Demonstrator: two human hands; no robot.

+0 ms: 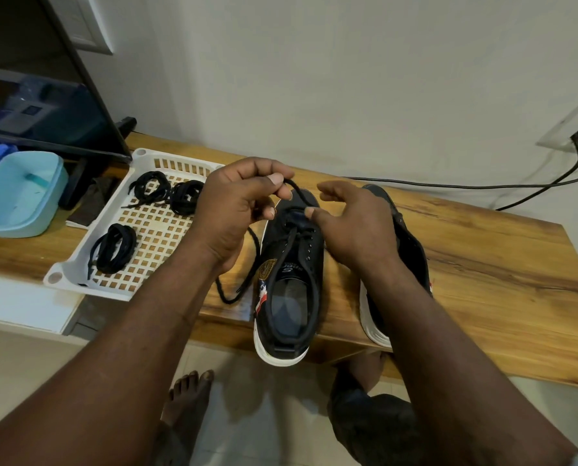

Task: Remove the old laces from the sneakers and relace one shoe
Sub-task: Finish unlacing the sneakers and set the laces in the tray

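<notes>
We see a bench (466,250) of glossy, amber wood with dark streaks of grain. A black sneaker (291,274) with a thick white sole stands at its near edge, toe toward the wall and heel hanging slightly over that edge. Its upper looks matte, with a row of small eyelets and a gold patch on the side.

A round black lace (297,191) rises from the upper eyelets in a loop. Its free end trails onto the wood to the left of the shoe.

The left hand (237,206) is curled, pinching that loop between thumb and forefinger above the toe. The right hand (355,227) is loosely cupped, with nothing between its fingers. Its thumb tip touches the top of the tongue, beside the lace.

Toward the left end lies a white plastic tray (160,227) with a square lattice floor. It carries three coiled bundles of black laces (112,247). Past the tray sits a pale blue, rounded plastic tub (18,196), cut off by the frame.

A second sneaker (412,250) lies just right of the first, mostly hidden behind the right forearm, so we cannot make out its lacing. A black cable (449,186) runs along the far edge by the wall.
</notes>
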